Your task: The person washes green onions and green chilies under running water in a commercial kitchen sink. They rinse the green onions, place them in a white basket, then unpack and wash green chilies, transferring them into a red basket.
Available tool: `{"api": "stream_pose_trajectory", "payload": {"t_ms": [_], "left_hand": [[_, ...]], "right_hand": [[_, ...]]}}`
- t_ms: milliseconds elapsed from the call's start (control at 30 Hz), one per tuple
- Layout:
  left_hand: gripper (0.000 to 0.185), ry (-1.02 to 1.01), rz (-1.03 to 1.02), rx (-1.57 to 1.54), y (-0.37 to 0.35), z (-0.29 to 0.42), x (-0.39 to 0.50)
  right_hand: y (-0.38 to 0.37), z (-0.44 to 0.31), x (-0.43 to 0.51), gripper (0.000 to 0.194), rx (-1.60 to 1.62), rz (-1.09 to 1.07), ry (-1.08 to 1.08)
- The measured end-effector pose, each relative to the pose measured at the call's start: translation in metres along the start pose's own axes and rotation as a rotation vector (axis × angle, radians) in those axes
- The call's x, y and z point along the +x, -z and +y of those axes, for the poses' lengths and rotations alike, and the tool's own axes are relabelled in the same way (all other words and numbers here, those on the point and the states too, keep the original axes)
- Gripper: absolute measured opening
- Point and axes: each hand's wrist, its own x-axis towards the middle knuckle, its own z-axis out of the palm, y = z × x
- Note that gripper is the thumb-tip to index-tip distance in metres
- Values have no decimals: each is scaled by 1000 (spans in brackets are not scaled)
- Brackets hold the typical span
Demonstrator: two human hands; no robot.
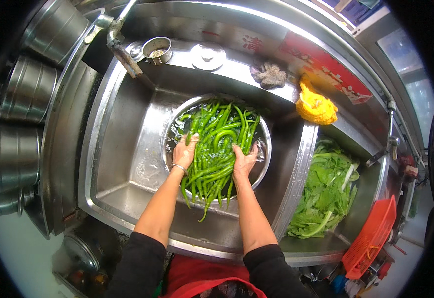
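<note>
Long green chili peppers [217,149] fill a round metal basin [268,149] of water inside the left compartment of a stainless steel sink [116,123]. My left hand [184,152] grips the pile from its left side, a bracelet at the wrist. On the opposite side my right hand [244,159] grips the same pile, its thumb over the peppers and its fingers partly at the water. Between my wrists, several peppers hang over the basin's near rim.
Leafy greens [323,190] lie in the right compartment. A faucet [125,59] juts over the left corner. Along the back ledge sit a strainer cup [157,50], a metal lid [208,56], a scrubber [271,75] and a yellow cloth [315,104]. A red basket [370,238] leans at right.
</note>
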Motion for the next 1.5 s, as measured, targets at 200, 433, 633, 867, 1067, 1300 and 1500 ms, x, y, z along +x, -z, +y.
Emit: {"api": "stream_pose_trajectory", "payload": {"t_ms": [200,433,633,867,1067,1300,1500], "left_hand": [[101,-113,-38,-537,-10,9,-14],[56,-83,-248,-655,24,45,-46],[29,-262,187,-279,57,48,-44],[106,-233,-224,65,61,65,-55],[60,-518,-347,302,92,53,-55],[83,-380,-447,-29,59,8,-18],[76,-404,-327,-101,58,-11,0]], "right_hand": [[-3,-2,5,64,105,-318,-171],[11,-50,-13,39,281,-482,-297],[17,-82,-25,33,94,-279,-62],[27,-75,-16,100,-444,-153,78],[59,-55,-24,77,-929,169,405],[64,-13,-3,49,-652,208,38],[78,23,-20,41,-659,18,82]]}}
